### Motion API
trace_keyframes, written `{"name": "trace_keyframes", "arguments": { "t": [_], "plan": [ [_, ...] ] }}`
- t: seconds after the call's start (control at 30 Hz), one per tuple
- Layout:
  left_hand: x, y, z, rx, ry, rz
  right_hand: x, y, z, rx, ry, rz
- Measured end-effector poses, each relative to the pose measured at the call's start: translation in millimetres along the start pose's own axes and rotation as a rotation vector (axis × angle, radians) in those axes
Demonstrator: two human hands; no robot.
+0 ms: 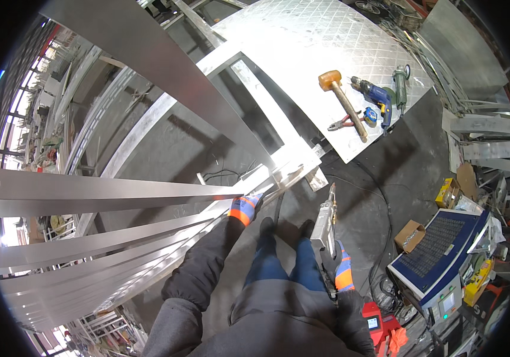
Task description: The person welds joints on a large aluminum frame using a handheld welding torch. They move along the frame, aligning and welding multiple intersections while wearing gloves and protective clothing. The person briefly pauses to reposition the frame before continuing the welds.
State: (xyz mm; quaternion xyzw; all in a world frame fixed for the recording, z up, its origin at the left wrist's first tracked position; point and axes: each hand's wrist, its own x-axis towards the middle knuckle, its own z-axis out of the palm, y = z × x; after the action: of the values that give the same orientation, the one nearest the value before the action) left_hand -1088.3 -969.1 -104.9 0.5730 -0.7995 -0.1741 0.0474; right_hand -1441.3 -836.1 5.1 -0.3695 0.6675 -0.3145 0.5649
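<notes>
Workshop floor: grey and bare-looking around the feet (pixel 418 184), with racks and metal stock along the left and right sides.
White table: its patterned top (pixel 279 35) fills the far side; the mallet (pixel 346 108), blue drill (pixel 374 95), green grinder (pixel 400 86), pliers (pixel 341 124) and tape measure (pixel 370 115) lie grouped toward its near right part, probably so they stay within reach.
Silver frame: its corner (pixel 296 156) sits ahead of the person, just off the table's near edge; long bars run from it toward the far and left sides.
Wide bar: this smooth length (pixel 106 190) comes in from the left and ends at the left hand (pixel 245 209), which seems placed there to steady or feel the joint.
Left arm: reaches forward and slightly right, elbow bent, glove palm-down; the fingertips are partly hidden, so I cannot tell whether they grip or only rest.
Grey torch: the tool (pixel 324 223) is right of the legs, its copper-coloured nozzle (pixel 333 193) pointing far, likely to keep the tip off the body.
Right arm: hangs low beside the hip, the right hand (pixel 343 271) wrapped around the torch's dark handle, fingers closed.
</notes>
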Motion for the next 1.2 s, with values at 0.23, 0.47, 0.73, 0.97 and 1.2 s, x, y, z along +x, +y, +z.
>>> {"name": "trace_keyframes", "arguments": {
  "t": [0.23, 0.47, 0.73, 0.97, 1.2],
  "plan": [
    [-2, 1, 8, 0.022, -0.002, -0.045, 1, 0, 15, -0.006, -0.001, -0.048],
    [-36, 49, -38, -0.277, 0.249, -0.182, 20, 60, 23, 0.123, 0.081, -0.019],
    [-74, 129, -256, -0.366, 1.508, -0.326, 108, 59, -11, -0.432, 0.135, -0.211],
    [-1, 143, -307, -0.631, 1.448, -0.231, 306, 12, 20, -0.573, 0.206, -0.308],
    [14, 130, -302, -0.504, 1.529, -0.149, 436, -31, 89, -0.736, 0.243, -0.18]
  ]
}}
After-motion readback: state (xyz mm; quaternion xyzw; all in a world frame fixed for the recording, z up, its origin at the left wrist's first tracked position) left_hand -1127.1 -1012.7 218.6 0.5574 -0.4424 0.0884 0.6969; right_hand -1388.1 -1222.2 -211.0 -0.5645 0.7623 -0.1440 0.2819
